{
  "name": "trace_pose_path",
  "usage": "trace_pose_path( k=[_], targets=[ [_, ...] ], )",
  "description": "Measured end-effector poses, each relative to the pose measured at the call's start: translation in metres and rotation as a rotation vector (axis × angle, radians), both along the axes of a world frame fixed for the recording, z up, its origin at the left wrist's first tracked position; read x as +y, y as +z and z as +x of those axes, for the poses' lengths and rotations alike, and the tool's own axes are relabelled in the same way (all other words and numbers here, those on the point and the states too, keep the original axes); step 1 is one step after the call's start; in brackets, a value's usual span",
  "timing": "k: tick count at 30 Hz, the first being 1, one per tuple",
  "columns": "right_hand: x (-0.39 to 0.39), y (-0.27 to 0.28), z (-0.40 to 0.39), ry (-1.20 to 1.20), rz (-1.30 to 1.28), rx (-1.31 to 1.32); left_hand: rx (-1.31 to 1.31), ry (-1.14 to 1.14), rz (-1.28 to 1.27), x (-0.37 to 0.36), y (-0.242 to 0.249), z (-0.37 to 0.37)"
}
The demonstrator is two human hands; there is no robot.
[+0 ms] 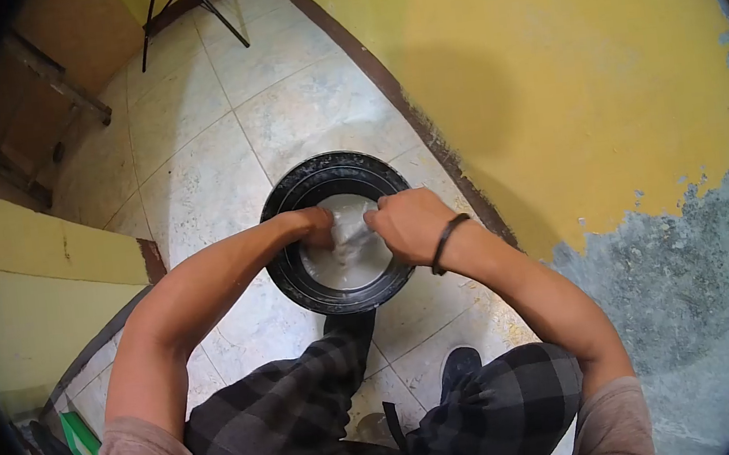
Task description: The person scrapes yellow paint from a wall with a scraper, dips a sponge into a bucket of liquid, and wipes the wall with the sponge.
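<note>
A round black bucket (346,304) stands on the floor in front of me, with a whitish liquid (347,269) inside. My left hand (318,228) reaches over the left side of the rim, its fingers curled down close to the liquid. Over the right side, my right hand (404,223) is closed like a fist, a dark band (448,242) round its wrist. Between both hands a pale, wet-looking shape (354,229) shows, too blurred to name. Whatever either hand grips is mostly hidden by the fingers.
A yellow wall (562,73) with peeled grey patches (677,328) runs along the right. Black tripod legs (218,16) stand at the back on the tiled floor (191,183). A low yellow wall (47,252) and a green object (83,443) are at the left.
</note>
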State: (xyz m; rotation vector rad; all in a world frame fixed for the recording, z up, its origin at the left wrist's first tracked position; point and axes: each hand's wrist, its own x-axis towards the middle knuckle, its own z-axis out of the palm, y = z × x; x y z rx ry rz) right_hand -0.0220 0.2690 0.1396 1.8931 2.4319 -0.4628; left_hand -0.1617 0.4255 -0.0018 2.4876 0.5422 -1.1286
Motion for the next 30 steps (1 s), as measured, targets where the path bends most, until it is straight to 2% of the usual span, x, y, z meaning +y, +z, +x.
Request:
trace_pose_path(
  k=[2,4,5,7,9,10,12,13,15,16,19,20,23,24,25,27,29,30],
  targets=[
    [-0.019,0.019,0.014,-0.085,0.095,0.071,-0.055,-0.029,0.019,0.005,-0.011,-0.007],
    [-0.038,0.029,0.031,-0.175,0.176,0.367,-0.116,-0.056,0.043,0.002,-0.006,-0.002],
    [-0.047,0.03,0.041,-0.181,0.182,0.364,-0.122,0.024,0.015,0.0,0.003,0.0],
    [-0.07,0.028,0.056,-0.4,0.195,0.713,-0.12,0.098,-0.011,-0.003,0.021,0.005],
    [-0.095,0.025,0.066,-0.508,0.228,0.768,-0.063,0.288,-0.241,-0.004,0.036,0.014],
    [-0.107,0.024,0.069,-0.611,0.257,0.816,-0.057,0.278,-0.237,-0.007,0.041,0.015],
    [-0.131,0.026,0.071,-0.684,0.256,0.811,-0.081,0.759,-0.481,-0.02,0.046,0.013],
    [-0.143,0.027,0.071,-0.746,0.248,0.798,-0.079,0.747,-0.476,-0.024,0.043,0.013],
    [-0.171,0.015,0.069,-0.802,0.26,0.821,-0.043,1.052,-0.722,-0.032,0.03,0.013],
    [-0.185,0.009,0.067,-0.865,0.253,0.824,-0.03,1.119,-0.752,-0.04,0.032,0.014],
    [-0.234,-0.007,0.056,-1.04,0.203,0.846,-0.005,1.169,-0.911,-0.05,0.014,0.007],
    [-0.251,-0.012,0.051,-1.14,0.156,0.874,-0.029,1.12,-0.765,-0.055,0.016,0.007],
    [-0.296,-0.027,0.035,-1.315,0.132,0.9,-0.023,1.019,-0.667,-0.041,-0.003,0.0],
    [-0.311,-0.033,0.031,-1.333,0.143,0.896,-0.003,0.698,-0.53,-0.024,-0.02,-0.003],
    [-0.326,-0.04,0.026,-1.346,0.16,0.863,0.0,0.674,-0.533,-0.028,-0.008,0.003],
    [-0.35,-0.05,0.022,-1.391,0.191,0.822,-0.113,0.908,-0.532,-0.041,0.023,0.008],
    [-0.37,-0.058,0.015,-1.41,0.142,0.785,-0.205,0.909,-0.519,-0.048,0.052,0.012],
    [-0.378,-0.06,0.01,-1.406,0.181,0.807,-0.153,0.907,-0.465,-0.038,0.048,0.011]
  ],
)
